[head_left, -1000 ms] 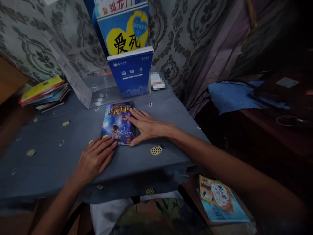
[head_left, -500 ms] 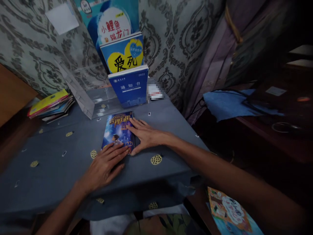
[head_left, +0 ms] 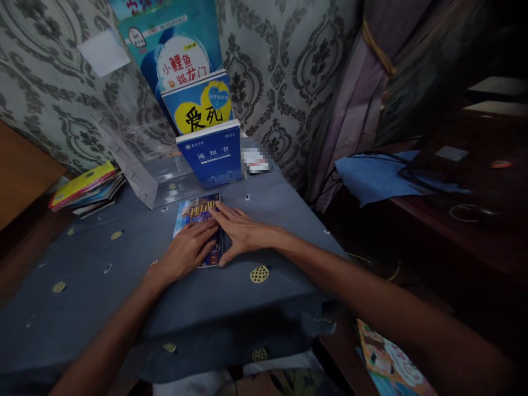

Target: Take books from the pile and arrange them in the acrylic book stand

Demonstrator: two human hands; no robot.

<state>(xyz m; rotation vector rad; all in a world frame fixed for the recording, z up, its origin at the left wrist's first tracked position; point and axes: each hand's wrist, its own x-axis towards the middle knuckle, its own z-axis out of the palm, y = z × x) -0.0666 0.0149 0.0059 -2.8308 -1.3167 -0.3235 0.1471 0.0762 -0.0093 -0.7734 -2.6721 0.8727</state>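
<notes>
A small book (head_left: 198, 207) with a blue and purple cover and gold lettering lies flat on the grey-blue tablecloth. Across the lower middle of its cover rests my left hand (head_left: 190, 246), fingers stretched out. My right hand (head_left: 239, 230) lies along the book's right edge with its fingertips on the cover and its thumb apart near the lower corner. Both hands are open, and they hide much of the cover. Just beyond the book, a blue booklet (head_left: 212, 157) stands upright in front of a yellow-and-blue book (head_left: 202, 107) and a taller teal book (head_left: 169, 41) in a clear acrylic stand (head_left: 140, 176).
A pile of thin books (head_left: 88, 187) lies at the table's left. A small white card (head_left: 256, 160) sits right of the stand. Blue cloth (head_left: 367, 173) covers part of a dark surface at right. Below the table's right corner is a colourful book (head_left: 394, 357).
My left hand has slid up over the book, covering more of its picture. The right hand stays at the right edge. The view has tilted slightly, showing more of the tall book.
</notes>
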